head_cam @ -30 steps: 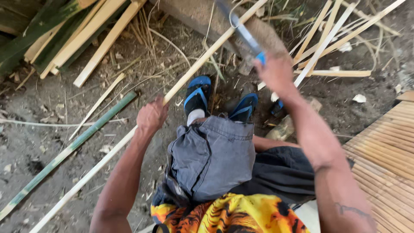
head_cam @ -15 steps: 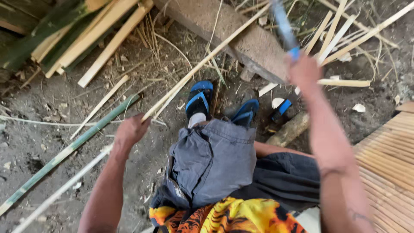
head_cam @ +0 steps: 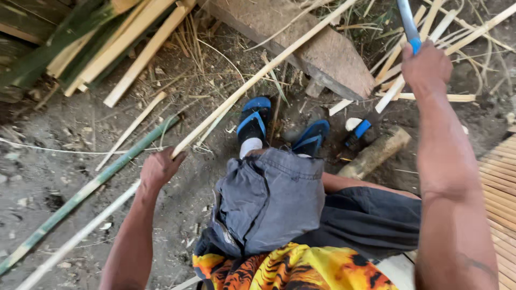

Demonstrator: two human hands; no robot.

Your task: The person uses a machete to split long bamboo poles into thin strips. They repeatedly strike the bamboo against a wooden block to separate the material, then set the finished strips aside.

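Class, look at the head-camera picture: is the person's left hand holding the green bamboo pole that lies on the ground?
No. The left hand grips the long pale bamboo strip, while the green bamboo pole lies untouched beside it on the dirt.

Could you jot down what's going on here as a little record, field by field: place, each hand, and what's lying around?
Place: bare dirt ground strewn with split bamboo
Left hand: gripping a long pale bamboo strip that slants up to the right
Right hand: raised, gripping a blue-handled blade
Feet: blue sandals, between the hands
Nearby: green bamboo pole left of the strip; wooden plank ahead; short log by the right foot; woven slat mat at right
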